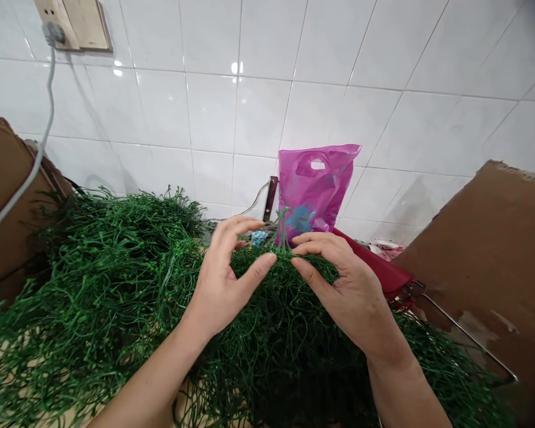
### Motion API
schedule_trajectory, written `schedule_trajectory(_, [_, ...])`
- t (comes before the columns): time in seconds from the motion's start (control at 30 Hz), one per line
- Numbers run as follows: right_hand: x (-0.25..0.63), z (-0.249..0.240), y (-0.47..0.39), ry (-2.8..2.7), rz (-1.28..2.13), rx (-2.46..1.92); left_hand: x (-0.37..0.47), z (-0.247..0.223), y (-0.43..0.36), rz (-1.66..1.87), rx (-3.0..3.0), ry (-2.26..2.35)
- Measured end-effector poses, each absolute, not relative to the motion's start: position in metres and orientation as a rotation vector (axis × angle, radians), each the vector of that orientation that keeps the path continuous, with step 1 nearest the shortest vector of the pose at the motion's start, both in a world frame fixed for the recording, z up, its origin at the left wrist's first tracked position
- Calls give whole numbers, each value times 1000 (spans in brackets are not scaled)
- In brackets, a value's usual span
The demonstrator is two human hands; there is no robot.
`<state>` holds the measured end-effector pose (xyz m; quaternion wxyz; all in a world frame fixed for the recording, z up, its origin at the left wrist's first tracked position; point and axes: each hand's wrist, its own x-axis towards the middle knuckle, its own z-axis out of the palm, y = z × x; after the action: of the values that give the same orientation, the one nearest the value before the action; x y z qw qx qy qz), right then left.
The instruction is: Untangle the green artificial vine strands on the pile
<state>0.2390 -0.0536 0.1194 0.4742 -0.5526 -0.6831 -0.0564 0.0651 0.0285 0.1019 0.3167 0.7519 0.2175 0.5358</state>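
Note:
Between my hands a small bunch of thin green stems [282, 229], which look like artificial plant, stands upright. My right hand [350, 285] pinches the bunch at its lower end between thumb and fingertips. My left hand [225, 276] is held just to the left of the bunch, thumb and fingers apart, with nothing in it. Below both hands spreads a large tangled heap of the same green stems [111, 273]. The lowest part of the pinched bunch blends into this heap.
A purple plastic bag [316, 190] leans against the white tiled wall [209, 113]. Cardboard boxes stand at left [9, 196] and right [485, 255]. A red object [378, 267] with a metal wire lies behind my right hand. A grey cable [49, 113] hangs from a wall socket.

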Motion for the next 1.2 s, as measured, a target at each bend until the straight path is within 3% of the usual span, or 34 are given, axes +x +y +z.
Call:
schedule_trajectory(0.17, [237,124,-56,-1679,146,-1290,65,102,29,1314,2379,386])
schedule_trajectory(0.43, [248,129,-63,-1858,97,-1433,61,105,31,1081,2722,409])
schedule_trajectory(0.67, [241,121,-58,-1986,-352,-1512,68,101,33,1000,2763,348])
schedule_trajectory(0.8, [234,114,-47,-2011,-423,-1584,69,97,35,986,2729,371])
schedule_trajectory(0.97, [291,107,-45,-1732,-676,-1705,60,108,27,916,2497,240])
schedule_trajectory(1.2, [331,115,-73,-1516,-641,-1850,61,109,26,1009,2382,288])
